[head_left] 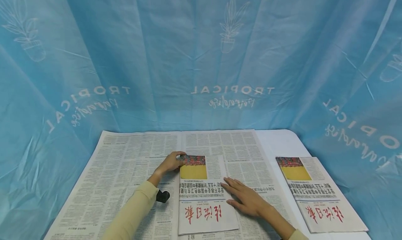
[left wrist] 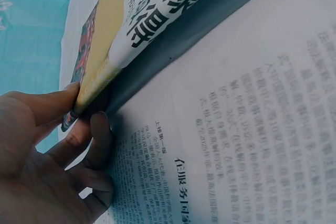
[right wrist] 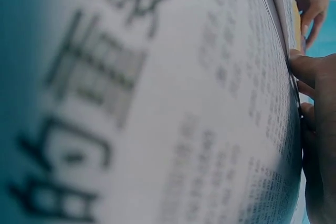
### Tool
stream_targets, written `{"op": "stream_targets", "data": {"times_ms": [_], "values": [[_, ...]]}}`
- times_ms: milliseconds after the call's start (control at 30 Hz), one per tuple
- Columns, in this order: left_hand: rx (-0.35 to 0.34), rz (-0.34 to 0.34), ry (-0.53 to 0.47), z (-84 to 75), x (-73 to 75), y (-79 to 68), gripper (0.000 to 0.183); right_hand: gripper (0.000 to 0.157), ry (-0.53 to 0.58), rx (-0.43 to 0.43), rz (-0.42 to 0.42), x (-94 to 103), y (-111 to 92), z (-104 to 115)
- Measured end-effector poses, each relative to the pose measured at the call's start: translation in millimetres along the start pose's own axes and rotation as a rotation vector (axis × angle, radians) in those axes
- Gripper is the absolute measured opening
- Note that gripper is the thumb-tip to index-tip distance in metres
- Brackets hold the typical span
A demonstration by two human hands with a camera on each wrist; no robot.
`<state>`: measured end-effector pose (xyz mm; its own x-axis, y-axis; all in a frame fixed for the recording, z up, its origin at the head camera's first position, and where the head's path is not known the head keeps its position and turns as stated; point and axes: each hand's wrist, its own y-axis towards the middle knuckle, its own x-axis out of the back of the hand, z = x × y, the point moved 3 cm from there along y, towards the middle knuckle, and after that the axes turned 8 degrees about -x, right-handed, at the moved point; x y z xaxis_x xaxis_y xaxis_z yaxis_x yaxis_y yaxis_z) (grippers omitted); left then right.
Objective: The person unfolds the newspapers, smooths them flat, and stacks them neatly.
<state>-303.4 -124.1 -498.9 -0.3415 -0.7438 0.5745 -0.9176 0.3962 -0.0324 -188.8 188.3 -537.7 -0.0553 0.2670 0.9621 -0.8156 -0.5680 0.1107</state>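
A folded newspaper (head_left: 207,212) with red masthead characters and a yellow picture block lies in the middle of the head view. At its far left corner my left hand (head_left: 171,162) pinches the edge. The left wrist view shows the thumb (left wrist: 60,98) on top and fingers curled underneath, with that edge raised over the sheet below. My right hand (head_left: 246,198) lies along the paper's right side, fingers fairly straight and fingertips right at the edge. In the right wrist view the right hand (right wrist: 320,124) is partly cut off by the frame.
Spread newspaper sheets (head_left: 116,177) cover most of the white table (head_left: 282,144). A second folded newspaper (head_left: 326,212) of the same look lies at the right. A black item (head_left: 162,196) sits by the left wrist. Blue printed curtains (head_left: 194,58) enclose the back and sides.
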Motion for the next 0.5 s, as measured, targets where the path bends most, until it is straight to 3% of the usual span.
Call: {"op": "stream_targets", "data": {"times_ms": [300, 500], "values": [[-0.072, -0.053, 0.051, 1.0, -2.2, -2.3, 0.040, 0.060, 0.008, -0.011, 0.008, 1.3, 0.8, -0.2], [-0.043, -0.083, 0.169, -0.3, -4.3, -1.3, 0.036, 0.060, 0.019, -0.013, 0.022, 0.8, 0.4, -0.7]]}}
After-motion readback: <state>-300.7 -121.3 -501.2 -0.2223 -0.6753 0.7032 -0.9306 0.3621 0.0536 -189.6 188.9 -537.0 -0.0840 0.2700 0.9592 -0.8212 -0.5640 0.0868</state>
